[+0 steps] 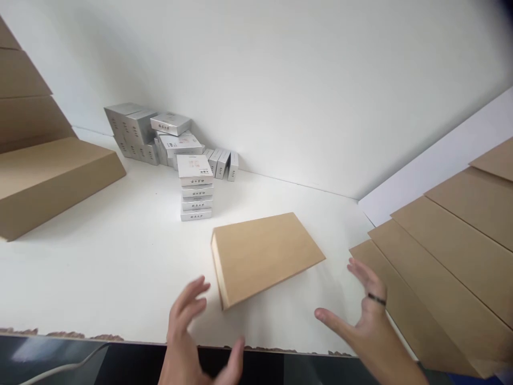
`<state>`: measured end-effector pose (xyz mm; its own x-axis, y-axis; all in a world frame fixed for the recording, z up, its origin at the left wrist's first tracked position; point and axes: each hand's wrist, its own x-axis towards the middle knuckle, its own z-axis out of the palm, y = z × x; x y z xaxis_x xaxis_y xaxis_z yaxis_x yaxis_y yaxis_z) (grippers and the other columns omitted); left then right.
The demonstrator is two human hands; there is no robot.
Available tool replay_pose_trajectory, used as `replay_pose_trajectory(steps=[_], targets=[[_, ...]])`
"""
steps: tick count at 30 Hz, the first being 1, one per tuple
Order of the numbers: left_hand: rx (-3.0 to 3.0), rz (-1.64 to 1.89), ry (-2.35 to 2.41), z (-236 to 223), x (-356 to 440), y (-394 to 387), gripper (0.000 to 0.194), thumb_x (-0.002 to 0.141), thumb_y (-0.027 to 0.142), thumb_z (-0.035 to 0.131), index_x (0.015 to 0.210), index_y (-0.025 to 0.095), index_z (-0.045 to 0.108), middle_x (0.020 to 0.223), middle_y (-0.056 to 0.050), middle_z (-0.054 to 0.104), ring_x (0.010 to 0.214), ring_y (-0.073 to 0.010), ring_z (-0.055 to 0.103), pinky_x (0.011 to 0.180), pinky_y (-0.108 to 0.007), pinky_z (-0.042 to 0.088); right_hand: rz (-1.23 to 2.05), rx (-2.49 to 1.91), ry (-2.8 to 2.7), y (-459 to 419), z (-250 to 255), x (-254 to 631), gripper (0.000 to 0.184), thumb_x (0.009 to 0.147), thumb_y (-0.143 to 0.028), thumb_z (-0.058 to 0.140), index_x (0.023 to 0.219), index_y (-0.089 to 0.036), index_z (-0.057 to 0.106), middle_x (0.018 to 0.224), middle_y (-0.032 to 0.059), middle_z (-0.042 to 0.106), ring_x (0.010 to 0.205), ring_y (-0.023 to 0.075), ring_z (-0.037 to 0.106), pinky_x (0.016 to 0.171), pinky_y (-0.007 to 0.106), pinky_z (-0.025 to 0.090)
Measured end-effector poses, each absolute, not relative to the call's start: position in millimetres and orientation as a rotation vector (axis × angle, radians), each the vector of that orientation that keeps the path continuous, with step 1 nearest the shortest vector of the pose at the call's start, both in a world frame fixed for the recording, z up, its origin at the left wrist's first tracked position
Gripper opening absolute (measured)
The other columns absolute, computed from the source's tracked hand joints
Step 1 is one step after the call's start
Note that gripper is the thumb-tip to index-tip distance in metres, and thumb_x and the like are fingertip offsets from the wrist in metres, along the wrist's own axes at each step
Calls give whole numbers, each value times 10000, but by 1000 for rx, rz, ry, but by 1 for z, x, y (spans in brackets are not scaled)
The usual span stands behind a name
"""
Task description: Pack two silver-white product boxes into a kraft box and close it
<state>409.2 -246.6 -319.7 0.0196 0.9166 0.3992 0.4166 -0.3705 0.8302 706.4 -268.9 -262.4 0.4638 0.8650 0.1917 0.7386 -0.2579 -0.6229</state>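
A brown cardboard box lies closed and flat on the white table, turned slightly at an angle. My left hand is just off its front left corner, with thumb and fingers spread and nothing between them. To the right of the box, my right hand is apart from it too, thumb and fingers wide apart. A dark ring sits on one finger of that hand. Behind the box to the left stands a neat stack of small white boxes with printed lids.
More small silver-white boxes are piled against the wall. Brown boxes fill the far left, and overlapping cardboard boxes line the right side. A pale cable runs below the table's chipped front edge.
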Motion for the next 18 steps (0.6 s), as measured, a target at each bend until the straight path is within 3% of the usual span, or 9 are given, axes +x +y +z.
replay_pose_trajectory(steps=[4,7,11,14,18], targets=[[1883,1320,1433,-319,418,-229,430,922,307,648,1280,217,427,1364,-173,488,1322,-299,523,982,-489,577,560,-1925,-1150,-266,-288,683,871,765,-661,704,1431,-327,251,1563,122,418,1493,324,325,1219,640,235],[1967,1247,1437,-318,414,-236,251,979,259,576,1206,230,473,1370,-145,495,1304,-249,547,920,-360,599,718,-1857,-1137,-245,-295,678,805,768,-668,711,1375,-305,328,1511,126,464,1440,309,400,1191,578,306],[1920,1252,1483,-315,414,-246,118,1019,202,491,1130,241,493,1250,-101,548,1058,-164,660,772,-241,587,628,-1986,-1046,-239,-302,678,715,703,-731,731,1152,-258,437,1136,86,613,1180,313,572,1026,513,432],[1895,1298,1540,-315,421,-245,118,999,241,554,1089,232,479,1012,-50,569,838,-148,629,693,-247,561,522,-2039,-985,-253,-304,671,714,674,-773,716,1094,-263,444,873,1,547,917,260,575,845,432,460],[1893,1250,1548,-316,431,-238,197,973,310,610,979,230,430,830,1,502,685,-141,527,564,-236,495,421,-2116,-903,-283,-303,666,605,714,-793,659,925,-264,453,761,-39,442,747,202,506,758,389,427]])
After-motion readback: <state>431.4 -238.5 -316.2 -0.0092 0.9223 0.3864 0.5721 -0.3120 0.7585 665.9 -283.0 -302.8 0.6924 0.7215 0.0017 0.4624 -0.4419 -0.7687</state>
